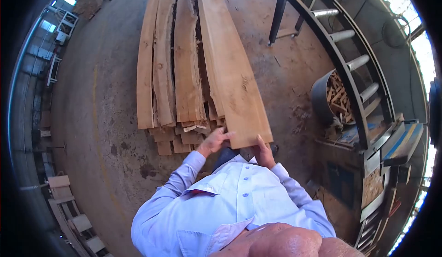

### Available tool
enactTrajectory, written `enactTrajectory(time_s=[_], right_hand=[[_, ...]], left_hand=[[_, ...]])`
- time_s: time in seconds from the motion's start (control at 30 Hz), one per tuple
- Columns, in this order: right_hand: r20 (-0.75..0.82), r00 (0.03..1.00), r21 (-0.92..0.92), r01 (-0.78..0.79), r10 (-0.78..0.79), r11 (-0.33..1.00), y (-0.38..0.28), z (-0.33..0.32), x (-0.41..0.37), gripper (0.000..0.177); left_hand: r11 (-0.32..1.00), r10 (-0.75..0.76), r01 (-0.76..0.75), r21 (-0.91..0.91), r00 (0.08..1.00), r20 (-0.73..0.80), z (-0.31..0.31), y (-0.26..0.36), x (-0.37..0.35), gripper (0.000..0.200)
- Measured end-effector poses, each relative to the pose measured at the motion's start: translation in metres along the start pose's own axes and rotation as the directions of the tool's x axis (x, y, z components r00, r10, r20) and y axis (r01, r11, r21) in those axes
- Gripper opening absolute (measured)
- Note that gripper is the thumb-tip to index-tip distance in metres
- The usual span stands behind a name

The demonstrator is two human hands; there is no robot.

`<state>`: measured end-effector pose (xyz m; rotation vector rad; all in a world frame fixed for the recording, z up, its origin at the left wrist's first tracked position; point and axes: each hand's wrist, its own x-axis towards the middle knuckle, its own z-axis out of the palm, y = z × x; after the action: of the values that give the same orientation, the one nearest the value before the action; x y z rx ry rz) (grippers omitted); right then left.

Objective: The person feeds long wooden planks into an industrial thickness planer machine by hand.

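My shirt [230, 201], then a plank [230, 73].
Left hand [214, 142] and right hand [263, 154] grip its near end atop the stack [170, 73].

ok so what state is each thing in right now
long pale wooden plank, near end held up by both hands
left hand, fingers shut on the plank's end
right hand, gripping the plank's end edge
stack of rough-edged wooden boards, lying flat on the concrete floor
dark round bin, full of wood offcuts
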<state>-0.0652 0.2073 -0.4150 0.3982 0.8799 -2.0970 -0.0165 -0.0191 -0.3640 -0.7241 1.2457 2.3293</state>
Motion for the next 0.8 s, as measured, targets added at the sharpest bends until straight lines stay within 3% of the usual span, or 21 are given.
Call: enactTrajectory(time_s=[0.07, 0.13, 0.17, 0.27, 0.33, 0.4, 0.43, 0.53, 0.57, 0.73, 0.8], right_hand=[[-0.004, 0.991, 0.127, 0.133, -0.134, 0.983, -0.032, -0.014, -0.029, 0.052], [-0.114, 0.967, 0.169, 0.245, -0.228, 0.955, -0.060, -0.030, -0.054, 0.048], [-0.098, 0.969, 0.157, 0.241, -0.227, 0.958, -0.076, -0.035, -0.067, 0.048], [-0.282, 0.921, 0.109, 0.311, -0.271, 0.944, -0.114, -0.044, -0.110, 0.047], [-0.338, 0.882, 0.000, 0.350, -0.329, 0.937, -0.128, -0.066, -0.127, 0.046], [-0.315, 0.869, -0.034, 0.391, -0.381, 0.920, -0.140, -0.079, -0.148, 0.046], [-0.288, 0.855, -0.075, 0.428, -0.430, 0.901, -0.145, -0.085, -0.156, 0.046], [-0.345, 0.788, -0.154, 0.488, -0.509, 0.859, -0.153, -0.111, -0.172, 0.045], [-0.373, 0.767, -0.165, 0.499, -0.522, 0.851, -0.154, -0.118, -0.177, 0.046], [-0.354, 0.731, -0.203, 0.548, -0.583, 0.811, -0.165, -0.144, -0.205, 0.047], [-0.412, 0.684, -0.305, 0.520, -0.603, 0.798, -0.170, -0.157, -0.217, 0.048]], left_hand=[[1.000, -0.009, 0.011, -0.024, 0.998, 0.060, 0.049, -0.014, 0.010, 0.047], [0.999, -0.011, 0.017, -0.050, 0.993, 0.114, 0.087, -0.041, 0.025, 0.047], [0.998, -0.015, 0.026, -0.061, 0.984, 0.177, 0.103, -0.050, 0.035, 0.047], [0.987, -0.079, 0.111, -0.117, 0.965, 0.249, 0.161, -0.067, 0.041, 0.048], [0.991, -0.047, 0.073, -0.109, 0.973, 0.225, 0.192, -0.073, 0.038, 0.045], [0.982, -0.189, 0.188, 0.033, 0.938, 0.291, 0.216, -0.068, 0.032, 0.041], [0.976, -0.201, 0.160, 0.149, 0.927, 0.316, 0.217, -0.070, 0.037, 0.040], [0.971, -0.212, 0.167, 0.170, 0.933, 0.292, 0.214, -0.067, 0.057, 0.042], [0.994, -0.108, 0.097, 0.052, 0.949, 0.296, 0.209, -0.073, 0.071, 0.048], [0.992, 0.110, -0.099, -0.077, 0.982, 0.153, 0.160, -0.026, 0.144, 0.053], [0.989, 0.135, -0.127, -0.076, 0.983, 0.121, 0.145, -0.001, 0.179, 0.052]])
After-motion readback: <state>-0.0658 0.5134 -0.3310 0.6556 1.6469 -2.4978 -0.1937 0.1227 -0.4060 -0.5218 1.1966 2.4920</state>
